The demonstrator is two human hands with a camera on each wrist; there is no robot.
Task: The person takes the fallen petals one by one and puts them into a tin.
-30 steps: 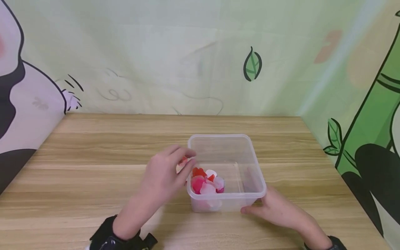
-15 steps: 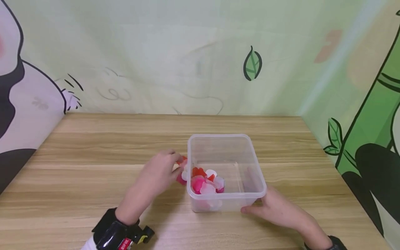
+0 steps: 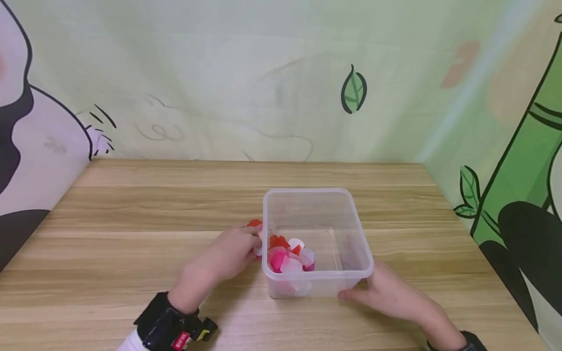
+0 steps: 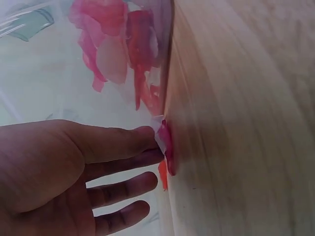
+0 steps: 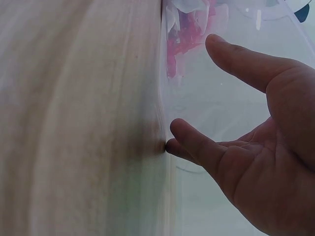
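A clear plastic box stands on the wooden table with several red, pink and white petals in its left part. Just outside its left wall lies a small group of loose petals. My left hand is down at this group; in the left wrist view its thumb and index finger pinch a white and pink petal, the other fingers loosely extended. My right hand rests against the box's right side near the base, thumb and fingers spread. Part of that hand is hidden behind the box.
The wood-grain table runs back to a pale green printed cloth. A green bamboo print stands along the right, a panda print along the left.
My left hand has come down from beside the box's rim to the loose petals on the table, its fingers closing in on them. The right hand and the box have stayed put.
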